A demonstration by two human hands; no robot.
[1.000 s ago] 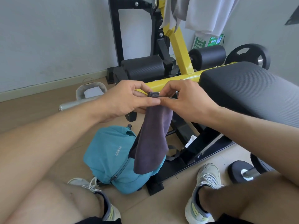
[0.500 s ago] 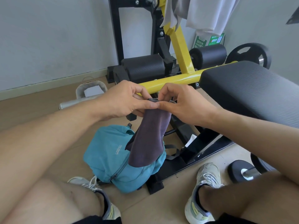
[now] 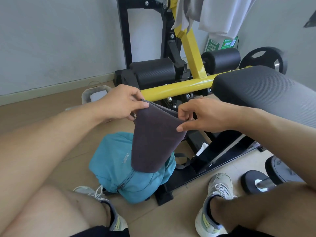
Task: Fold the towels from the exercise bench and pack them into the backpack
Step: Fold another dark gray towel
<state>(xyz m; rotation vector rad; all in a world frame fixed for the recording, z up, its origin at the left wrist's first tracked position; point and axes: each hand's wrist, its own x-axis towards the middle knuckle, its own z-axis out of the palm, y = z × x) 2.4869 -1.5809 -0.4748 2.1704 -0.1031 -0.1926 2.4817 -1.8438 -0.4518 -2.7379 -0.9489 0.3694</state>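
Pinching the dark towel (image 3: 152,142) by its top corners, left hand (image 3: 119,103) and right hand (image 3: 203,115), above the backpack (image 3: 119,170).

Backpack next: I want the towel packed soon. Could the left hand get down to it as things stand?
Probably yes, once freed: the left hand pinches the towel, which hangs in front of the backpack. Nothing else blocks the way down.

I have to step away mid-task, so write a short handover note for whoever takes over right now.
Left hand pinches the dark towel's top left corner. Right hand pinches its top right corner.
The towel hangs folded between the hands, above the teal backpack on the floor by the bench.
Done: this towel is off the bench and folded at least once.
Left: finish folding it and pack it. Light cloths hang on the frame above.
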